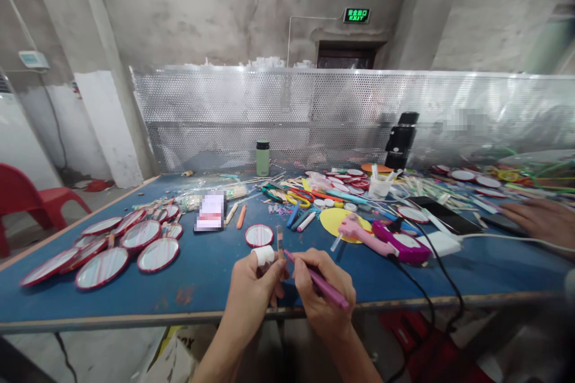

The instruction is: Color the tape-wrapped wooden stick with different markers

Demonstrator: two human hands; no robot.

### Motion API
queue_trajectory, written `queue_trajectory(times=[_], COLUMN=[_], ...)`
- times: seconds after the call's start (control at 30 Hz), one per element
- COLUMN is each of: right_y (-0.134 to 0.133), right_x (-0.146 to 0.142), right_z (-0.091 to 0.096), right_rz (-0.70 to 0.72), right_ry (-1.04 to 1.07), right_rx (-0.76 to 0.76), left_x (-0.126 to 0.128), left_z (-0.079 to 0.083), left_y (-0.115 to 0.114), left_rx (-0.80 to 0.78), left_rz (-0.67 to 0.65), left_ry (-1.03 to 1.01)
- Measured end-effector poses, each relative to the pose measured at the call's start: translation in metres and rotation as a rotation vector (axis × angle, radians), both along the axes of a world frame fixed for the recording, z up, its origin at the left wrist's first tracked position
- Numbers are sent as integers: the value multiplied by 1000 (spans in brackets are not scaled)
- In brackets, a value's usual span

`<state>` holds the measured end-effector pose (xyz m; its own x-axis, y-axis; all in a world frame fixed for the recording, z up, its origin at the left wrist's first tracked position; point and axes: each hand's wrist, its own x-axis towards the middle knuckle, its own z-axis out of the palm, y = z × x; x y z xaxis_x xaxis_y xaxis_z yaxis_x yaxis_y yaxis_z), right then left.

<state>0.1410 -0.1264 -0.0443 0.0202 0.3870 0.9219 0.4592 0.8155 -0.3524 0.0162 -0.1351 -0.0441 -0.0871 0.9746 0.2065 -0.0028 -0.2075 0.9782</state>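
Near the table's front edge, my left hand [253,287] is closed around a small flat wooden stick [280,238] with dark marks, held upright. Something white [264,255], like a wrap or a short roll, sits at its index finger; which it is I cannot tell. My right hand [326,290] grips a pink-purple marker [330,290], its tip close beside the stick. Whether tip and stick touch is unclear. Just beyond both hands lies a round white disc with a red rim [259,236].
Several red-rimmed discs [102,268] lie overlapping at left, near a phone [210,212]. A pink glue gun [359,231] rests by a yellow disc [332,222], with black cables over the front edge. Another person's hand [541,221] is at far right. A green bottle [263,159] stands behind.
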Motion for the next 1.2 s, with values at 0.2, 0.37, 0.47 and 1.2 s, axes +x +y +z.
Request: queue_trajectory(times=[0.2,0.37,0.47,1.2], right_y=[0,0,1,0], right_x=[-1,-1,0,-2], right_z=[1,0,-1,-1], right_rz=[21,-19,-18,28], right_ry=[2,6,1,16], right_rx=[13,32,29,22], left_x=[-1,-2,-1,0], left_z=[-1,0,1,1], left_y=[-1,-2,-1,-1], left_rx=[24,8,10,13], left_rz=[-20,-19,-16,-25], left_ry=[14,19,16,-19])
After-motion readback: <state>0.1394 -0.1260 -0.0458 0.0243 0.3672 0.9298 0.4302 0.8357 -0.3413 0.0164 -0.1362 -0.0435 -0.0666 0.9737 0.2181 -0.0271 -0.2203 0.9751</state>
